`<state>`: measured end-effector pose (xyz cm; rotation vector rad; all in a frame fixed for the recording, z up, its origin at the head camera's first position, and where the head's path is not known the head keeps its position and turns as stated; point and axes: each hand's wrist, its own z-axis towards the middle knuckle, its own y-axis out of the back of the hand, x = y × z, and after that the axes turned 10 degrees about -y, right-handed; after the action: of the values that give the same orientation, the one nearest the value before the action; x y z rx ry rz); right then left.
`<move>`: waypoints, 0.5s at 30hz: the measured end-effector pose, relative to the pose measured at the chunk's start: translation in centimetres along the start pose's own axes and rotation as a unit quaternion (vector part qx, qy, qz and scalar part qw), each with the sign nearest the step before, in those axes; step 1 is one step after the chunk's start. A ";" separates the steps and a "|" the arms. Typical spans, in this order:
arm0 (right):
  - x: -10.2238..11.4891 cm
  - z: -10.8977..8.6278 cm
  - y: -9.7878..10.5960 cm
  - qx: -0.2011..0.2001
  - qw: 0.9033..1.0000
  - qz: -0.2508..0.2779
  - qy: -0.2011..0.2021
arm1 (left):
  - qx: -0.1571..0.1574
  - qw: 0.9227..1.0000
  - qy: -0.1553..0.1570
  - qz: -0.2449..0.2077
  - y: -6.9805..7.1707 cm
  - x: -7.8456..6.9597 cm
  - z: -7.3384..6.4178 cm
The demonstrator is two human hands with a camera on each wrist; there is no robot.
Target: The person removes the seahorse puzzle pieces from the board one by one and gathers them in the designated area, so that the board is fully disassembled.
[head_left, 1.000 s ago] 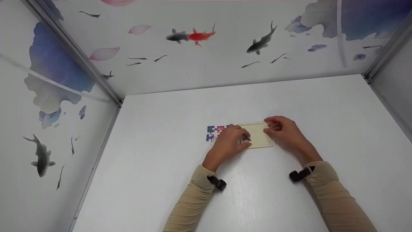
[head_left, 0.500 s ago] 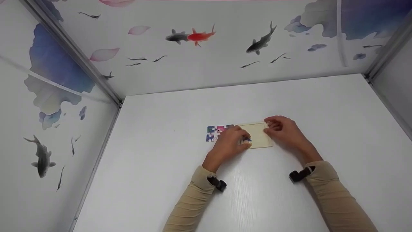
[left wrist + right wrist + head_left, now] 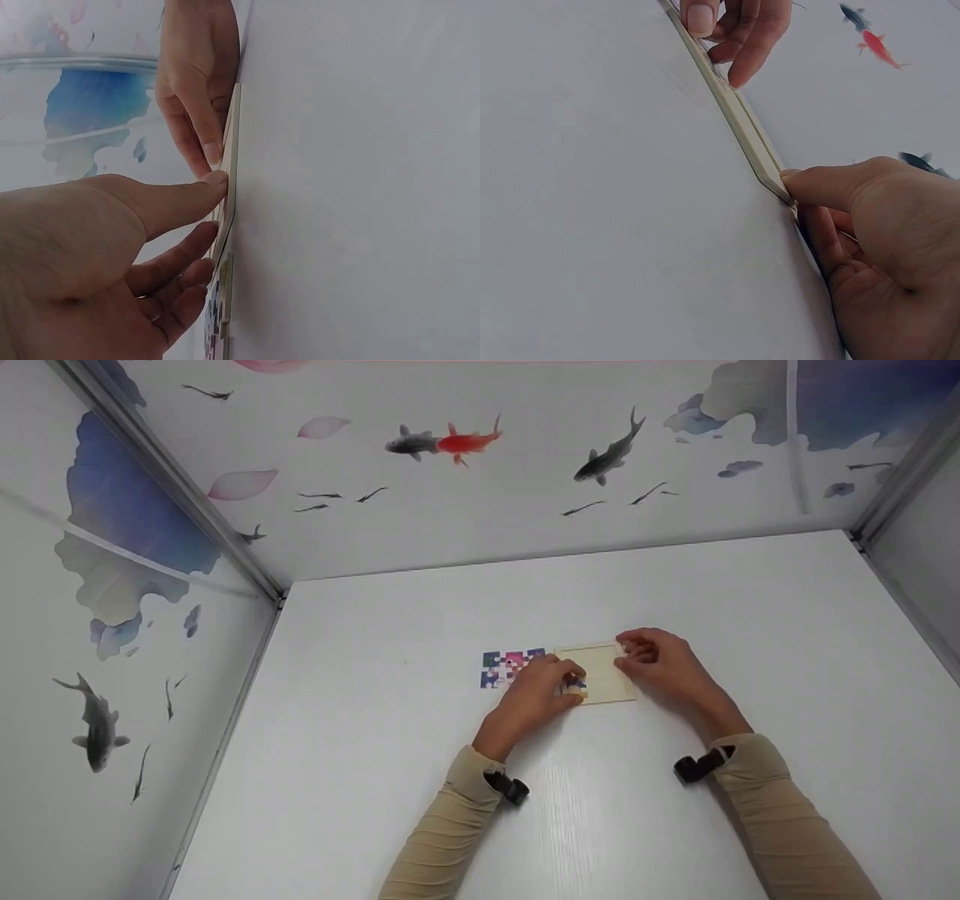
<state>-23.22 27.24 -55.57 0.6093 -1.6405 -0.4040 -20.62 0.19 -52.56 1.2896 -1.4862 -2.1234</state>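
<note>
A shallow pale wooden puzzle tray (image 3: 606,666) lies on the white table between my hands. My left hand (image 3: 534,690) reaches over its left side, thumb and fingertips around a small printed puzzle piece (image 3: 576,687) at the tray's lower left corner. Fingers cover part of that piece. My right hand (image 3: 664,664) pinches the tray's right edge; in the right wrist view the thumb rests on the tray rim (image 3: 750,142) with fingers beneath or behind it. Several printed jigsaw pieces (image 3: 492,661), blue, pink and green, lie left of the tray, partly hidden by my left hand.
The white tabletop (image 3: 375,660) spreads around the tray. Panels printed with fish and lotus shapes stand at the back (image 3: 510,525) and left (image 3: 217,660). Another upright panel (image 3: 919,510) borders the right. Black straps with small cameras (image 3: 510,787) sit on both wrists.
My left hand has shifted very slightly over the tray's lower left corner, baring a little more of the loose pieces. The right hand and tray stay put.
</note>
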 end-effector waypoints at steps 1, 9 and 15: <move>0.0 0.0 0.0 0.000 1.000 0.001 0.002 | -0.001 1.000 0.003 -0.003 0.0 0.0 0.0; 0.1 0.1 0.0 0.001 1.000 -0.006 -0.009 | -0.003 0.999 0.025 -0.021 0.0 -0.2 0.0; 0.1 0.1 -0.1 -0.001 1.000 -0.005 -0.003 | -0.002 1.000 0.012 -0.019 0.2 -0.2 0.0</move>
<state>-23.28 27.10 -55.50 0.6168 -1.6432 -0.4152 -20.60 0.20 -52.30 1.3464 -1.4592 -2.1250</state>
